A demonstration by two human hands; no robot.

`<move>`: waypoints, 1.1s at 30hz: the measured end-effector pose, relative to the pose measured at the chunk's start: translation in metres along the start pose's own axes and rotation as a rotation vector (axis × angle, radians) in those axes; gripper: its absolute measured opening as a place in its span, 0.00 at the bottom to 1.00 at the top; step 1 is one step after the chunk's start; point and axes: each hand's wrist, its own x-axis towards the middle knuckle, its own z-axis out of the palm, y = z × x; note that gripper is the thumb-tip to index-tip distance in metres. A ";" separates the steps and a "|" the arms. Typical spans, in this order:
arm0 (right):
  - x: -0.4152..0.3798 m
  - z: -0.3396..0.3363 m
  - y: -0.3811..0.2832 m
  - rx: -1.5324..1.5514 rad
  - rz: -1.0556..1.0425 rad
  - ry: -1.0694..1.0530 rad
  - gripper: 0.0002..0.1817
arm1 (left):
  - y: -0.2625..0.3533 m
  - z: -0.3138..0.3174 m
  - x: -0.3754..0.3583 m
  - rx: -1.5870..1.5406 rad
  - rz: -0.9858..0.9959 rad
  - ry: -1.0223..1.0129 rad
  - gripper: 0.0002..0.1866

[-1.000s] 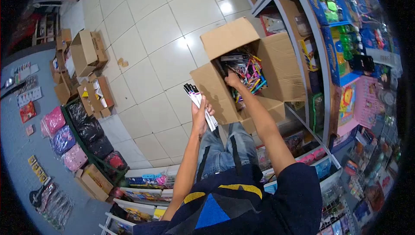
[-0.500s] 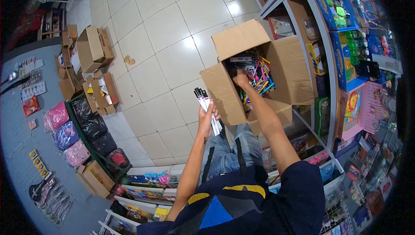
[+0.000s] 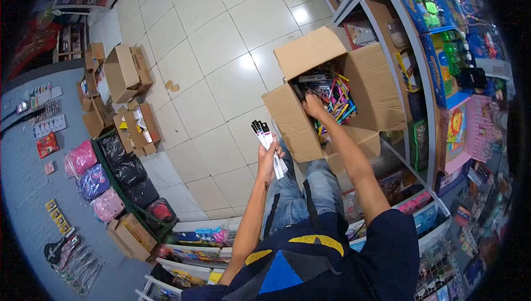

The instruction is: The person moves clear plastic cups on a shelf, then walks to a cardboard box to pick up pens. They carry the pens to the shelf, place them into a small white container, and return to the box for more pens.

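Note:
Closed around a bundle of slim white packs with black ends [image 3: 263, 130] is my left hand [image 3: 269, 156], held over my knees. The packs fan out above the fingers, and their white lower ends stick out below. My right hand [image 3: 313, 105] reaches down inside an open cardboard box [image 3: 298, 126], by its left wall; the fingers are hidden among dark items there. Beside that hand lies a loose heap of colourful pens [image 3: 341, 102]. Some dark and grey packs [image 3: 317, 78] rest at the far end of the box.
Shelves [image 3: 412, 52] packed with toys and stationery stand close on the right. At left are other cardboard boxes [image 3: 124, 74] and wrapped bags [image 3: 93, 180]. White trays of goods [image 3: 202, 234] lie near my legs, and tiled floor [image 3: 215, 41] stretches ahead.
The whole view has shifted slightly, moving the scene a little to the right. My right hand stays in the box, and my left hand keeps the white packs, which are fanned a bit differently.

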 end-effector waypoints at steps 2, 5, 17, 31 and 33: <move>-0.013 -0.003 0.003 0.002 -0.135 0.161 0.23 | 0.002 0.002 0.001 -0.063 -0.002 -0.038 0.13; -0.046 -0.021 -0.008 0.001 -0.204 0.219 0.20 | 0.005 0.008 0.003 -0.081 -0.012 -0.059 0.13; -0.171 -0.068 -0.071 0.130 -0.555 0.754 0.11 | 0.007 0.021 0.020 -0.068 -0.202 -0.105 0.16; -0.201 -0.041 -0.081 0.097 -0.703 0.439 0.19 | 0.004 0.033 0.034 0.095 0.076 -0.085 0.13; -0.181 -0.044 -0.066 0.165 -0.621 0.492 0.14 | 0.005 0.027 0.034 0.048 0.117 -0.072 0.11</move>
